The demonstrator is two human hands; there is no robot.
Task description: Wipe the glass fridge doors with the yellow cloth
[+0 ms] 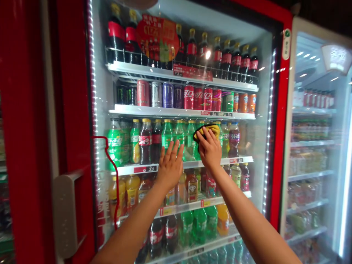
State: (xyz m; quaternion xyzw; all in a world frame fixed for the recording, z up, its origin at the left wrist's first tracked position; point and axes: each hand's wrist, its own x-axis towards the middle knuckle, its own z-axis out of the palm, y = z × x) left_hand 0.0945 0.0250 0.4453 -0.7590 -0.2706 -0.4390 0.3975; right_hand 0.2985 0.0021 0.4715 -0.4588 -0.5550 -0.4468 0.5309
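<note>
A large glass door (264,139) of a drinks fridge stands in front of me, with bottles and cans behind it. My left hand (171,165) is raised to the glass, its fingers stretched out and slightly apart, holding nothing. To its right, my right hand (211,150) presses a yellow cleaning cloth (214,129) with a dark edging to the glass. The cloth is bunched under the fingers, and part of it is hidden by them. Behind both hands is a shelf of green soda bottles (167,132).
A grey door handle (66,216) sticks out at the lower left on the red frame (286,80). A round red sticker (158,36) is at the top of the door. Another lit fridge (310,143) stands on the right.
</note>
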